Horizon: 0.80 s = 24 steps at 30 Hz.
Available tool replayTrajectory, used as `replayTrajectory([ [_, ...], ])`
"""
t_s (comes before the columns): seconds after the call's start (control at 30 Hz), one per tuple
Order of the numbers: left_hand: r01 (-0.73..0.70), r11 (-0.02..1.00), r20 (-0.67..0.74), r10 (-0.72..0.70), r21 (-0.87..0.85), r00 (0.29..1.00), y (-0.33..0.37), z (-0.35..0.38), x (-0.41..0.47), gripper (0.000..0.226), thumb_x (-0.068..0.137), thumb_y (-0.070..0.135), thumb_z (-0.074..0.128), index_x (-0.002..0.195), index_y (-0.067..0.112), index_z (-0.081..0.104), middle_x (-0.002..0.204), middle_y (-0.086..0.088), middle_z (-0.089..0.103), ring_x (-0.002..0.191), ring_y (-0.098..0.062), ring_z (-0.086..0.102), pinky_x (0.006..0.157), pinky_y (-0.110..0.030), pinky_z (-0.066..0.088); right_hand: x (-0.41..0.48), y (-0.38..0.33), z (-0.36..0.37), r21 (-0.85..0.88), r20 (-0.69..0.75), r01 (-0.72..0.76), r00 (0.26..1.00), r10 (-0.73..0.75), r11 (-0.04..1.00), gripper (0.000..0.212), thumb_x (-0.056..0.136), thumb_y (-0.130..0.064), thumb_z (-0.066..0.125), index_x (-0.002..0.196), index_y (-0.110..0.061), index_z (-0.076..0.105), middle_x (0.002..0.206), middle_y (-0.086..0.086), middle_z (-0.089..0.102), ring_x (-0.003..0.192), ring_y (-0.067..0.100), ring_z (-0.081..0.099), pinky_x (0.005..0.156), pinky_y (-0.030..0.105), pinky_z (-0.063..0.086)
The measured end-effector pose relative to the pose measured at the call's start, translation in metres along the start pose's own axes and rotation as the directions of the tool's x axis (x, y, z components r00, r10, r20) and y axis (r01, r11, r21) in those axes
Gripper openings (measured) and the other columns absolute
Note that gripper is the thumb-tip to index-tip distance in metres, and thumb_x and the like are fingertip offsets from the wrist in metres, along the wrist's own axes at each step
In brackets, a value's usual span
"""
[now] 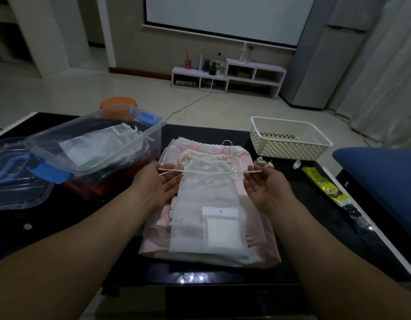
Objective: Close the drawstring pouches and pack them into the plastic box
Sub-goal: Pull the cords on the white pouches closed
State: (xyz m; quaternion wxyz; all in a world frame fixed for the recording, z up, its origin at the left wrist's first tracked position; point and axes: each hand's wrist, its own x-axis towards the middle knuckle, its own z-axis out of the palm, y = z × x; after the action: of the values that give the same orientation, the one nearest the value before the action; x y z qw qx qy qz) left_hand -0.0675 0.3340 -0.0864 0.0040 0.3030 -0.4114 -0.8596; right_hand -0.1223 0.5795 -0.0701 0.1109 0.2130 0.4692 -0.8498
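both hands, left [153, 184] and right [265, 187], have a grip on the cord [211, 172] ends, stretched taut across the top pouch [209, 199] on the pile

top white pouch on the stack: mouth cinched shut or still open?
Partly cinched. The white pouch has a gathered mouth, with the left hand and right hand pulling its drawstring taut sideways; fully shut, cannot tell.

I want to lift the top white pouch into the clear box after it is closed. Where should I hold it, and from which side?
Probably grip the gathered neck of the white pouch, coming from above: the cords, held taut by the left hand and right hand, bunch the thin, limp fabric there. The clear box sits to its left.
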Motion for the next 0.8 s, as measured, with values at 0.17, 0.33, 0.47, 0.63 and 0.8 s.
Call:
replayTrajectory([
  [0.17, -0.006, 1.0, 0.002, 0.006, -0.026, 1.0, -0.002, 0.001, -0.002, 0.039, 0.11, 0.034, 0.033, 0.1, 0.008, 0.061, 0.096, -0.014, 0.076, 0.087, -0.028, 0.073, 0.068, -0.04, 0.056, -0.001, -0.002, -0.003, 0.149, 0.007, -0.042, 0.999, 0.041, 0.988, 0.027, 0.109, -0.017, 0.037, 0.093, -0.01, 0.058, 0.103, 0.009, 0.07, 0.094, 0.026, 0.069, 0.095, 0.043, 0.05],
  [0.33, 0.006, 0.978, 0.029, 0.0, -0.207, 1.0, 0.001, 0.002, 0.0, 0.042, 0.11, 0.033, 0.03, 0.075, 0.017, 0.046, 0.082, -0.013, 0.076, 0.089, -0.031, 0.074, 0.085, -0.046, 0.056, 0.005, -0.005, -0.005, 0.324, -0.052, -0.033, 0.997, 0.053, 0.946, 0.037, 0.108, -0.014, 0.03, 0.073, -0.013, 0.044, 0.056, 0.002, 0.042, 0.061, 0.017, 0.054, 0.077, 0.047, 0.056],
  [0.47, -0.004, 0.959, 0.014, 0.008, -0.284, 1.0, 0.007, 0.005, -0.001, 0.048, 0.108, 0.035, 0.039, 0.062, 0.022, 0.036, 0.051, 0.003, 0.035, 0.042, -0.013, 0.038, 0.049, -0.023, 0.046, 0.012, -0.006, -0.008, 0.287, -0.133, -0.027, 0.989, 0.068, 0.957, 0.034, 0.106, -0.014, 0.033, 0.074, -0.019, 0.042, 0.056, -0.006, 0.03, 0.031, 0.008, 0.027, 0.04, 0.015, 0.035],
  [0.63, -0.262, 0.909, -0.089, 0.305, 0.325, 0.948, 0.012, 0.0, 0.003, 0.04, 0.101, 0.036, 0.048, 0.063, 0.024, 0.043, 0.055, 0.004, 0.037, 0.045, -0.012, 0.03, 0.043, -0.026, 0.023, 0.016, -0.014, -0.022, 0.167, -0.181, -0.032, 0.982, 0.062, 0.985, 0.033, 0.105, -0.015, 0.032, 0.075, -0.018, 0.043, 0.067, -0.008, 0.034, 0.046, 0.006, 0.022, 0.042, 0.018, 0.019],
  [0.8, -0.592, 0.298, 0.37, 0.553, 0.749, 0.746, 0.0, 0.029, -0.019, 0.045, 0.111, 0.029, 0.035, 0.081, 0.008, 0.061, 0.074, -0.006, 0.061, 0.064, -0.018, 0.048, 0.06, -0.033, 0.039, -0.003, -0.011, 0.006, -0.31, -0.034, 0.254, 0.96, -0.278, 0.916, 0.022, 0.098, -0.008, 0.05, 0.077, -0.015, 0.051, 0.061, 0.001, 0.041, 0.048, 0.013, 0.04, 0.042, 0.023, 0.035],
])
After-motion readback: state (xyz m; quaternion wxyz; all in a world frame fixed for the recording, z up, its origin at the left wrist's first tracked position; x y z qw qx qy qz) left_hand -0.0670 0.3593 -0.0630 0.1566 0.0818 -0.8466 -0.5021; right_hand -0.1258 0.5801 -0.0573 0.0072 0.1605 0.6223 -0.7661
